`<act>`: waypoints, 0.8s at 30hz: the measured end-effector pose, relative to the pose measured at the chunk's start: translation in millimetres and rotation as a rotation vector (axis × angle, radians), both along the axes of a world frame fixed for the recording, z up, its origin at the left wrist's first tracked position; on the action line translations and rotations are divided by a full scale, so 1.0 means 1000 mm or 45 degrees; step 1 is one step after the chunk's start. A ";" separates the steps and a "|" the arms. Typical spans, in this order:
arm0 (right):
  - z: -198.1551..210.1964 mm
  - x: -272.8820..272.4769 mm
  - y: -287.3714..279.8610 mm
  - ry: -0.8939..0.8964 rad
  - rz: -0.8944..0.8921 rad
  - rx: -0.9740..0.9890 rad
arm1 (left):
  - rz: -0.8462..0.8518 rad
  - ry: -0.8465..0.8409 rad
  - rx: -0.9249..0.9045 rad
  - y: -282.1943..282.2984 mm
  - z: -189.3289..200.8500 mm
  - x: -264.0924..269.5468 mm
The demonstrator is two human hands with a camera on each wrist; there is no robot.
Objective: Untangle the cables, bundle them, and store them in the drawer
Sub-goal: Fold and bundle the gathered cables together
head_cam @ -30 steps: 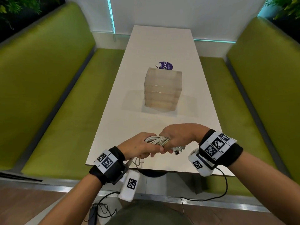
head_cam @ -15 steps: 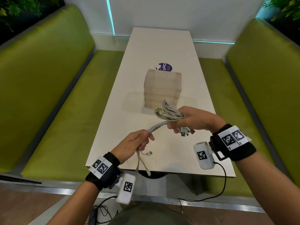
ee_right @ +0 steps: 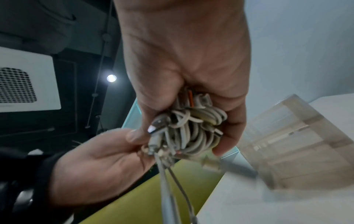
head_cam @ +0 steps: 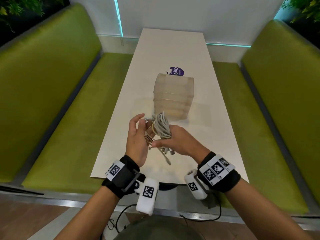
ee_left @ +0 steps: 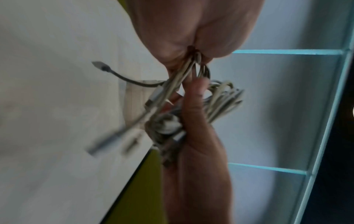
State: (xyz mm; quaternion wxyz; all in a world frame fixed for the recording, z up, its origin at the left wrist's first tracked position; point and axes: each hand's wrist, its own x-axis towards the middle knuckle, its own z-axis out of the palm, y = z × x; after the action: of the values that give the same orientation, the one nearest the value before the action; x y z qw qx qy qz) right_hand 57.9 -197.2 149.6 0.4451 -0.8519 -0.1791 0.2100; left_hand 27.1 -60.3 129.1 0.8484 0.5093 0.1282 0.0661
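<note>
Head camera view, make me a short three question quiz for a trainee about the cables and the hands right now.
1. True or false: the cable bundle lies inside the drawer unit.
2. Which hand grips the coiled bundle? A. left hand B. right hand
3. Fill in: behind the drawer unit, a ____ coloured sticker lies on the table.

Key
1. False: it is held above the table, in front of the unit.
2. B; the left hand pinches loose strands beside it.
3. Purple.
</note>
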 end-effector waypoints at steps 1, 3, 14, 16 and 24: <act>-0.003 0.000 0.003 -0.012 -0.003 -0.033 | 0.000 0.011 -0.077 -0.001 0.001 0.001; -0.008 0.001 0.008 -0.018 -0.048 -0.043 | -0.013 0.015 -0.185 -0.002 0.001 0.002; -0.007 -0.002 0.011 0.169 0.082 -0.002 | -0.236 0.014 -0.053 0.008 0.003 -0.002; -0.010 -0.002 0.015 0.144 0.108 0.003 | -0.225 0.027 0.062 0.004 0.001 -0.004; -0.002 -0.004 0.016 0.204 0.176 0.077 | -0.057 0.011 0.131 -0.001 0.009 0.000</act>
State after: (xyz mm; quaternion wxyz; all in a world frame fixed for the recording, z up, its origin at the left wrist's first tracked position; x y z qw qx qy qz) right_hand 54.2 -181.2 147.3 0.4681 -0.8042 -0.2075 0.3019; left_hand 27.6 -61.2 138.5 0.8218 0.5553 0.1168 0.0515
